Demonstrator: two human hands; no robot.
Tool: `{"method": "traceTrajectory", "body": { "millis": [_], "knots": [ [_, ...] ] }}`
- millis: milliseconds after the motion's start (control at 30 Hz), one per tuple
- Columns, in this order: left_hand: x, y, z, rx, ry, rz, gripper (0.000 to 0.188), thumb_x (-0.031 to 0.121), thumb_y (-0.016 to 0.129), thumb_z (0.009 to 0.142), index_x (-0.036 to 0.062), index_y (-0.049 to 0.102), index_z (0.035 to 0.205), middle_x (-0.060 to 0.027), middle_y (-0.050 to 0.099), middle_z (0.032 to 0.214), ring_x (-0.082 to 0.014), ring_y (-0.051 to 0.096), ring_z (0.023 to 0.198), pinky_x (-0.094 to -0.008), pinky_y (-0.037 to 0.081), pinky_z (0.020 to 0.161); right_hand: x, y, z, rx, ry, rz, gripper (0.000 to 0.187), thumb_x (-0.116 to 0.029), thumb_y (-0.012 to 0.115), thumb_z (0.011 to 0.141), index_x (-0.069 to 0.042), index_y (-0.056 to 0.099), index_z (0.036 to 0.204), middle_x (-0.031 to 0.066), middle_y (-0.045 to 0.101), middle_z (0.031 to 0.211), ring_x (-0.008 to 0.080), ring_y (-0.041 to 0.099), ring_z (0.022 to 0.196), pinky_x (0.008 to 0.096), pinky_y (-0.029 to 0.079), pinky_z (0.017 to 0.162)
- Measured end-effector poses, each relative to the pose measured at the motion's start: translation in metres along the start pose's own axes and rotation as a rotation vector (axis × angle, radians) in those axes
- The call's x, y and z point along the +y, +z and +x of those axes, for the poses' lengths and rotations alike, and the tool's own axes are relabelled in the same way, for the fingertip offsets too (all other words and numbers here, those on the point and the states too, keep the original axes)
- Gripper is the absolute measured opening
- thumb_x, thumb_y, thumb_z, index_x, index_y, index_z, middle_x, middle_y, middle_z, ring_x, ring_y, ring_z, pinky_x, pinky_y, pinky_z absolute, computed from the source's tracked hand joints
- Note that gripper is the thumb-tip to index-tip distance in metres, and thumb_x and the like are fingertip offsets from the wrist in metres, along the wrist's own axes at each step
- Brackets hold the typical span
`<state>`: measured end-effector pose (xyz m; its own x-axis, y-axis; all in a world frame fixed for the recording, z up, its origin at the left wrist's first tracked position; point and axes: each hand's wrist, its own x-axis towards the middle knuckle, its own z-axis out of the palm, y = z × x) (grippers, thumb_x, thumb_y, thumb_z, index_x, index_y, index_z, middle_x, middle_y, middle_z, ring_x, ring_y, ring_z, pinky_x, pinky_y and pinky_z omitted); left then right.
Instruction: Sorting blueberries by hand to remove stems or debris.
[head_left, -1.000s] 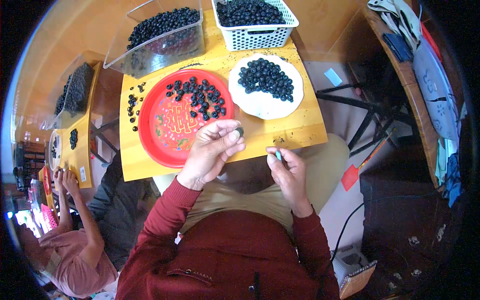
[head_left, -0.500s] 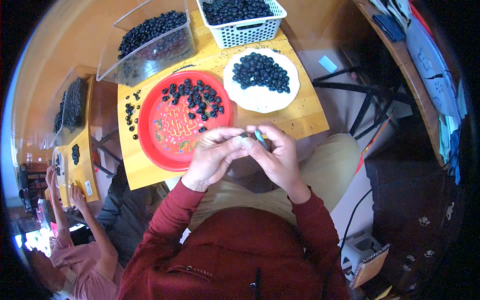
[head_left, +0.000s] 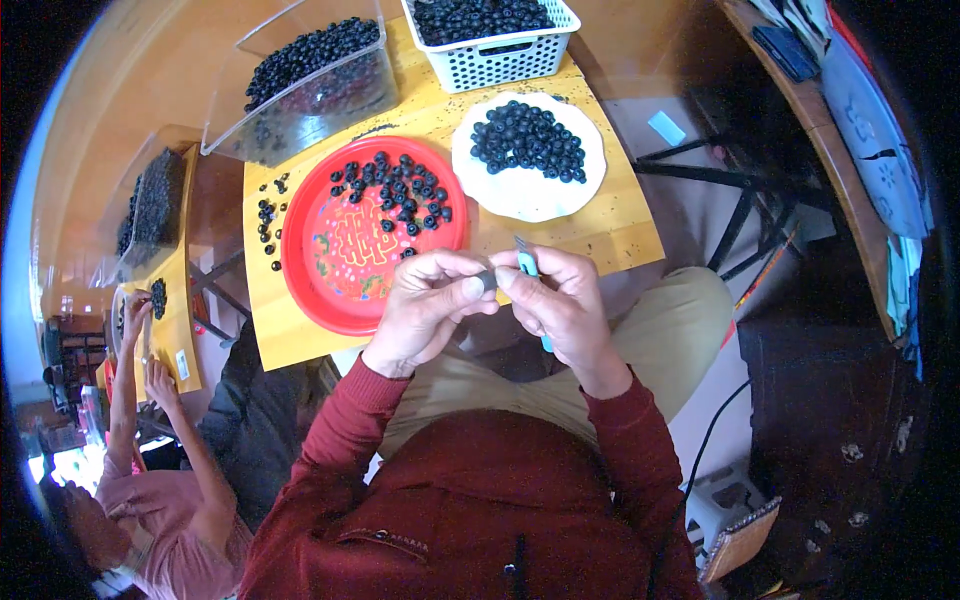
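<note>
Above my lap, my left hand [head_left: 425,308] pinches a small black bead [head_left: 487,281] between thumb and fingertips. Close beside it, my right hand [head_left: 568,308] is closed around a slim teal-handled tool [head_left: 527,263] with a short metal tip pointing away from me. The tool's exact kind is unclear, and the palm hides its middle. Just beyond my hands lies a round red tray [head_left: 300,290] with a gold pattern, holding loose black beads [head_left: 408,190] mostly on its far right side. To its right a white scalloped plate [head_left: 500,200] carries a heap of black beads [head_left: 528,140].
At the table's [head_left: 620,225] far side stand a clear plastic bin [head_left: 330,115] and a white perforated basket [head_left: 500,70], both full of black beads. Stray beads [head_left: 266,222] lie left of the tray. A co-worker [head_left: 175,500] handles beads at another table [head_left: 178,330] on the left.
My fingertips have drawn slightly apart, and the bead shows more plainly. The teal tool has turned more upright in my right hand, with its metal tip exposed. The co-worker's far hand has moved toward the beads there.
</note>
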<state>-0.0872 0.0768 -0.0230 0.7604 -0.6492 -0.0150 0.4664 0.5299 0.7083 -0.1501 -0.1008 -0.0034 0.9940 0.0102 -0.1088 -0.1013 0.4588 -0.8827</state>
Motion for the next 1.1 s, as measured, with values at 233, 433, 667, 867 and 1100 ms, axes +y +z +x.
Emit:
{"method": "traceTrajectory", "body": {
  "millis": [233,433,667,867,1100],
  "knots": [
    [-0.001,0.001,0.001,0.05,0.02,0.001,0.015,-0.004,0.061,0.09,-0.0015,0.063,0.104,-0.0141,0.067,0.102,-0.0192,0.068,0.091,-0.0347,0.061,0.081,-0.008,0.001,-0.002,-0.078,-0.447,-0.683,0.031,-0.017,0.06,0.095,0.007,0.061,0.115,0.0143,0.062,0.092,0.022,0.063,0.078,0.032,0.049,0.07],
    [-0.002,-0.001,-0.001,0.037,0.041,0.003,0.015,-0.004,0.062,0.09,-0.0013,0.062,0.104,-0.0138,0.067,0.101,-0.0195,0.068,0.091,-0.034,0.06,0.081,-0.004,0.0,-0.004,-0.085,-0.53,-0.765,0.035,-0.019,0.06,0.095,0.005,0.058,0.121,0.017,0.059,0.089,0.0289,0.064,0.078,0.0357,0.05,0.069],
    [-0.004,-0.001,-0.004,0.054,0.053,-0.017,0.013,-0.004,0.063,0.089,-0.0012,0.063,0.101,-0.0143,0.067,0.1,-0.0202,0.068,0.089,-0.0331,0.06,0.079,-0.004,-0.001,-0.003,-0.083,-0.585,-0.832,0.035,-0.018,0.062,0.093,0.002,0.059,0.121,0.0167,0.06,0.092,0.0323,0.064,0.078,0.0382,0.051,0.066],
    [-0.005,0.005,-0.003,0.051,0.05,0.001,0.012,-0.004,0.063,0.089,-0.0012,0.064,0.1,-0.0154,0.066,0.102,-0.0211,0.067,0.089,-0.033,0.059,0.079,-0.004,-0.005,-0.004,-0.071,-0.583,-0.823,0.034,-0.018,0.063,0.092,0.002,0.06,0.12,0.0159,0.061,0.093,0.0316,0.064,0.078,0.0384,0.051,0.066],
    [-0.007,0.012,-0.001,0.003,0.086,0.015,0.011,-0.004,0.063,0.089,-0.0012,0.064,0.099,-0.0158,0.065,0.099,-0.0207,0.066,0.089,-0.0318,0.057,0.077,-0.004,-0.011,-0.004,-0.079,-0.576,-0.77,0.033,-0.018,0.063,0.092,0.002,0.061,0.118,0.0157,0.061,0.092,0.0316,0.064,0.077,0.0378,0.05,0.065]
  ]
}}
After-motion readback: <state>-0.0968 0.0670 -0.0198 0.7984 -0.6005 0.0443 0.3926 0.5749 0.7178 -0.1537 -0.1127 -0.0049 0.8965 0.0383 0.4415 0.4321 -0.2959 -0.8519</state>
